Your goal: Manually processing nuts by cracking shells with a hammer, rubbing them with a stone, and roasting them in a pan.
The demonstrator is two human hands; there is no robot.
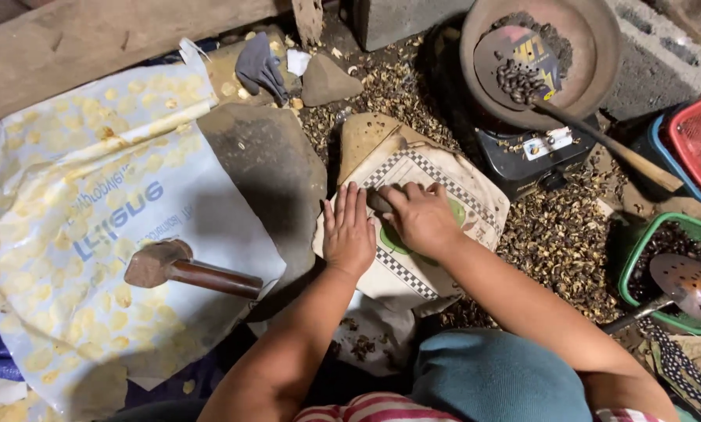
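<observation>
Checkered bag (444, 184) under left hand (349, 234) and right hand (419, 219), hammer (180, 267) nearby.

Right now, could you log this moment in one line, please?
left hand: flat on checkered white sack | right hand: pressing sack | rusty wooden-handled hammer: idle

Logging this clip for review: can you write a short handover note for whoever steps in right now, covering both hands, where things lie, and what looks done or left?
Left hand: flat, palm down on the folded checkered sack.
Right hand: on the sack too, fingers curled over a small dark object; grip unclear.
Hammer: lying untouched on the printed white sack at left.
Flat stone: between the two sacks.
Done: husks litter the ground; dark seeds sit in the green basket.
Left: cannot tell.
</observation>
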